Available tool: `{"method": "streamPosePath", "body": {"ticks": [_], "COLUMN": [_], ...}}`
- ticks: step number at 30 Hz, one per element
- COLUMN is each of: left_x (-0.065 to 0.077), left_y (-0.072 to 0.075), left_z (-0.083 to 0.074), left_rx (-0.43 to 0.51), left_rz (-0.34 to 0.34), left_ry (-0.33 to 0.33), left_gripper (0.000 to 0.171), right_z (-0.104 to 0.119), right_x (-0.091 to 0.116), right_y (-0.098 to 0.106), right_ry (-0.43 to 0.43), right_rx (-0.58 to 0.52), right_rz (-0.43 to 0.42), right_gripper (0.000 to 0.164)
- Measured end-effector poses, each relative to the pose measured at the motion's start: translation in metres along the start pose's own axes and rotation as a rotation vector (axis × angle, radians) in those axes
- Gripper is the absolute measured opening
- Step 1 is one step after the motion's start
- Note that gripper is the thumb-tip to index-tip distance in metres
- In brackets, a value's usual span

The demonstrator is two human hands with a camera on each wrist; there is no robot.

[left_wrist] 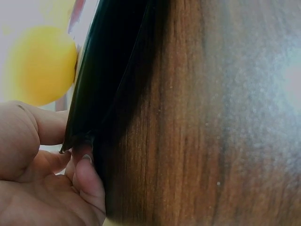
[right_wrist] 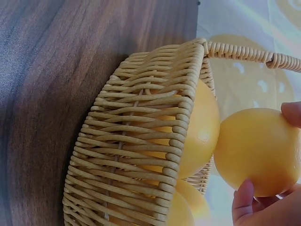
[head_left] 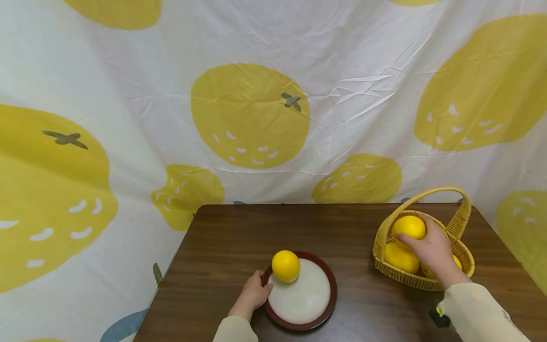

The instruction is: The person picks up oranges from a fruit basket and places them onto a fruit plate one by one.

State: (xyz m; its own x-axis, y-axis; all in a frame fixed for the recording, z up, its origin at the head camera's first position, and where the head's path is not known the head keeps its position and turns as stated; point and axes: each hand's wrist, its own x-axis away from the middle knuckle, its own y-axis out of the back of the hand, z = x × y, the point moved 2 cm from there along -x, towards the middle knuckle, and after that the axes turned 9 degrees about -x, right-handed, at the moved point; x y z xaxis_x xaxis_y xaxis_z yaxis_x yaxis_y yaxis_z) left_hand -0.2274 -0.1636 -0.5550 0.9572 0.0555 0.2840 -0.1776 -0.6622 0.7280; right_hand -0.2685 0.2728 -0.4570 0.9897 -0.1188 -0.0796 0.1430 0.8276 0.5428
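My left hand point(head_left: 255, 290) pinches the left rim of a round plate point(head_left: 331, 300) with a white middle and a dark red rim. In the left wrist view the thumb lies over the rim and fingers curl under the plate's dark underside point(left_wrist: 101, 80). One orange point(head_left: 286, 266), smooth and yellow, sits on the plate near that hand. With thumb and fingers, my right hand point(head_left: 433, 247) grips another orange point(right_wrist: 257, 151) at the top of a wicker basket point(right_wrist: 127, 141). More oranges point(head_left: 401, 258) lie inside the basket, partly hidden by the hand and the weave.
The basket's tall arched handle point(head_left: 440, 190) rises behind the right hand. Both plate and basket stand on a dark wooden table point(head_left: 239, 232). A white cloth point(head_left: 325, 128) printed with yellow fruit hangs behind it. A small black object point(head_left: 440, 317) shows under the right sleeve.
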Motion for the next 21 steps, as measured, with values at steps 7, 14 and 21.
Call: {"method": "streamPosePath", "body": {"ticks": [7, 14, 21], "left_x": [0.0003, -0.0043, -0.0017], "left_y": [0.0013, -0.0018, -0.0009], "left_z": [-0.0002, 0.0033, 0.0021], "left_rx": [0.011, 0.009, 0.015], "left_rz": [-0.003, -0.001, -0.002], "left_ry": [-0.005, 0.012, 0.001], "left_gripper": [0.042, 0.042, 0.042], "right_z": [0.0013, -0.0002, -0.0029], "right_x": [0.0048, 0.0075, 0.0095], "right_y": [0.0008, 0.0016, 0.0022], "right_ry": [0.01, 0.005, 0.007], "right_rx": [-0.009, 0.006, 0.026], "right_rz": [-0.001, 0.007, 0.004], "right_gripper": [0.093, 0.095, 0.095]}}
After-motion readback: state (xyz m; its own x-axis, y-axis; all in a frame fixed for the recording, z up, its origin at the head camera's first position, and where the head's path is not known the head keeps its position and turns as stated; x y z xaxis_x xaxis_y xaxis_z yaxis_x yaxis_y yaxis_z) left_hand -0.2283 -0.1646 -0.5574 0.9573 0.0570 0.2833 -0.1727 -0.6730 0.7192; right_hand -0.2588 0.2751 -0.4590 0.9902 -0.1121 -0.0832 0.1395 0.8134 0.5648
